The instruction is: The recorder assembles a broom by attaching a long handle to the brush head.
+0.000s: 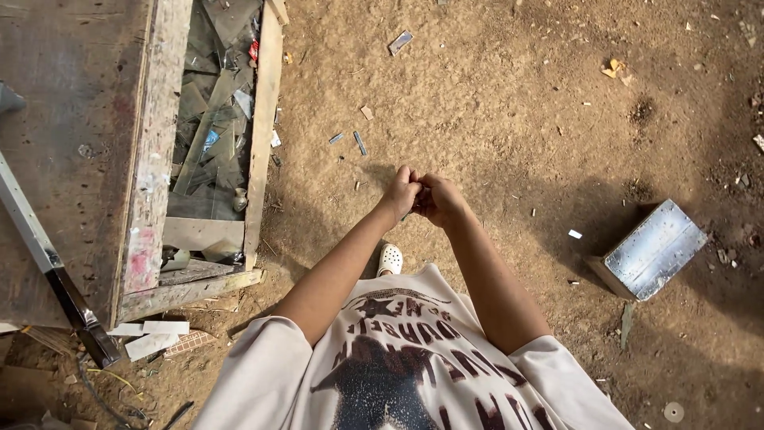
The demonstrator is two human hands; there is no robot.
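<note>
Together, left hand [400, 191] and right hand [439, 199], fingers curled, outstretched.

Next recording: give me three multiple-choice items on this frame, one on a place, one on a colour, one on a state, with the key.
1. Where is the wooden frame of glass scraps?
A. On the person's left
B. On the person's right
C. Behind the metal box

2. What colour is the shoe seen between the arms?
A. Black
B. White
C. Red

3. How are the left hand and right hand placed?
A. Spread wide apart
B. Flat on the workbench
C. Brought together over the dirt ground

Key: 1 A, it lies at the left beside the workbench. 2 B, the shoe is white. 3 C, the fists touch in mid-air.
</note>
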